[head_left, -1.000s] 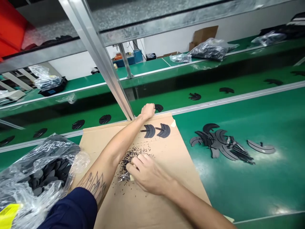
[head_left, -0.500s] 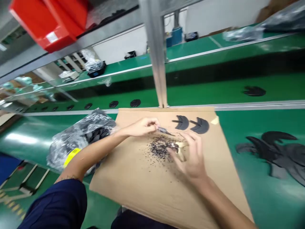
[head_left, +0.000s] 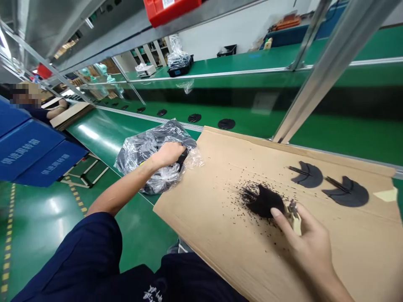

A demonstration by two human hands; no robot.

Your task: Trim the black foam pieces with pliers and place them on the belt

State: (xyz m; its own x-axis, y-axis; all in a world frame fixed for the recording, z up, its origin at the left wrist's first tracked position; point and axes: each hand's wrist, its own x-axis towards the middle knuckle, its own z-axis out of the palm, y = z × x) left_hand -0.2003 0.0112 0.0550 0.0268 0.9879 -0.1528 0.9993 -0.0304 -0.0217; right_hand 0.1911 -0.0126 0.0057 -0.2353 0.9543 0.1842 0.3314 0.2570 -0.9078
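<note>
My left hand (head_left: 171,153) is at the mouth of a clear plastic bag (head_left: 147,147), which holds dark pieces. Its fingers curl down at the opening; what they grip, if anything, is hidden. In my right hand (head_left: 310,235), a black crescent-edged flat piece (head_left: 266,202) is pinched by the thumb at its rounded end. The same hand also keeps a small metal tool with pale yellow handles (head_left: 295,218) against the palm. Below the piece, black crumbs (head_left: 245,193) are scattered over the cardboard sheet (head_left: 220,247).
Two similar black pieces (head_left: 307,174) (head_left: 349,192) lie at the cardboard's far right. Several dark pieces (head_left: 226,123) sit in a row on the green surface behind. A metal post (head_left: 333,71) rises beyond the sheet. Blue boxes (head_left: 34,147) and another person (head_left: 37,105) are at left.
My left hand has moved left, from above the crumbs to the bag. My right hand now holds a black piece along with the tool. The view has swung left.
</note>
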